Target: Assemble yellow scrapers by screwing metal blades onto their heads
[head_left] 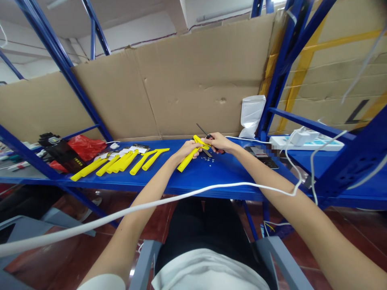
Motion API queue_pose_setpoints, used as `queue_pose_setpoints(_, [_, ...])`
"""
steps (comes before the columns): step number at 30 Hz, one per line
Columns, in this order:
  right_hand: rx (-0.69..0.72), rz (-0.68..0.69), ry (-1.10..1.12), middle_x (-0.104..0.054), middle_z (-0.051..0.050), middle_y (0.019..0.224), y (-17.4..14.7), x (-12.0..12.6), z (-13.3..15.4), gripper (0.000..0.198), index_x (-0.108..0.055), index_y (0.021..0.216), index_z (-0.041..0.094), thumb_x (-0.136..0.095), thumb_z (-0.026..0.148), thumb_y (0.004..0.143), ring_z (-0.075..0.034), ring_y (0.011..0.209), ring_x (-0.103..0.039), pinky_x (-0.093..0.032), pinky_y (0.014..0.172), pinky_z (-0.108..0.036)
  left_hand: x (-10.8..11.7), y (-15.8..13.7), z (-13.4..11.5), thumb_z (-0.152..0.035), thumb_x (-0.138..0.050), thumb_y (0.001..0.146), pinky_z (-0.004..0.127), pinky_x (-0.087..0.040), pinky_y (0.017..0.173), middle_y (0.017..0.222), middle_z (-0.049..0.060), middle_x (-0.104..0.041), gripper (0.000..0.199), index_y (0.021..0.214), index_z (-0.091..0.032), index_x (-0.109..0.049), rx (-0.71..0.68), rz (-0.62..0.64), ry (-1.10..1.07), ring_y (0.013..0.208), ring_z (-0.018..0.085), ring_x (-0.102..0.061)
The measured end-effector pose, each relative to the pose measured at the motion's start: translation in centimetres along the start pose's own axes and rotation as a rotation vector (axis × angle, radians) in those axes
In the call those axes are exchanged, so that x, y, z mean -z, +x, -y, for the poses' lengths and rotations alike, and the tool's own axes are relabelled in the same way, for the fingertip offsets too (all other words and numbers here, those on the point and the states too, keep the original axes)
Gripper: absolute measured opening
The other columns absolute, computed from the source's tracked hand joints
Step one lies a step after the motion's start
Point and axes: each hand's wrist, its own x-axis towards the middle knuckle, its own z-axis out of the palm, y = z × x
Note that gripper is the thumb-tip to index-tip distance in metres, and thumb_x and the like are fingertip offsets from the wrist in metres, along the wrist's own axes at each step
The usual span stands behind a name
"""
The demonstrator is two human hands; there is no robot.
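My left hand [189,151] is closed around a yellow plastic handle [185,162] with an angled, forked-looking head, held just above the blue shelf. At that head, my right hand [220,142] is closed on a screwdriver [202,129], its thin dark shaft pointing up and away to the left. The fingers of the right hand also seem to touch the yellow head. Beneath the hands, several small metal pieces [208,159], perhaps screws, lie scattered. A row of similar yellow handles [137,163] rests to the left, some with dark and white cards at their heads.
The blue shelf [169,181] backs onto cardboard. A white cable [217,185] loops across in front of my arms. On the right are a phone [261,156], a white power strip [278,142] and a white pouch [252,114]. A black bottle-like object [63,151] and red plastic bag [86,147] lie left.
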Motion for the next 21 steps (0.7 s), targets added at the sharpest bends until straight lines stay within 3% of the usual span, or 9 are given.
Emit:
queue_pose_setpoints(7, [-0.009, -0.033, 0.023, -0.061, 0.002, 0.044, 0.3, -0.4, -0.5, 0.051, -0.062, 0.083, 0.020, -0.076, 0.062, 0.107, -0.009, 0.027, -0.045, -0.036, 0.029, -0.019, 0.2, -0.3, -0.1, -0.020, -0.087, 0.094, 0.019, -0.038, 0.043, 0.080, 0.000, -0.065, 0.022, 0.096, -0.015, -0.065, 0.000, 0.061, -0.045, 0.050, 0.007, -0.054])
queue_pose_setpoints(14, [0.015, -0.055, 0.124, -0.060, 0.003, 0.044, 0.9, -0.7, -1.2, 0.047, -0.062, 0.082, 0.020, -0.088, 0.055, 0.099, -0.011, 0.031, -0.051, -0.040, 0.031, -0.019, -0.1, -0.4, -0.2, -0.045, -0.089, 0.100, 0.018, -0.037, 0.042, 0.083, 0.000, -0.064, 0.038, 0.107, -0.016, -0.066, 0.017, 0.062, -0.107, 0.050, 0.005, -0.052])
queue_pose_setpoints(21, [0.027, -0.106, 0.216, -0.057, 0.004, 0.045, 0.7, -0.7, -0.9, 0.040, -0.069, 0.088, 0.018, -0.090, 0.051, 0.097, -0.012, 0.033, -0.049, -0.042, 0.031, -0.022, 0.1, -0.2, -0.1, -0.040, -0.085, 0.104, 0.017, -0.039, 0.043, 0.085, 0.001, -0.065, 0.032, 0.108, -0.015, -0.066, 0.023, 0.033, -0.143, 0.051, 0.006, -0.053])
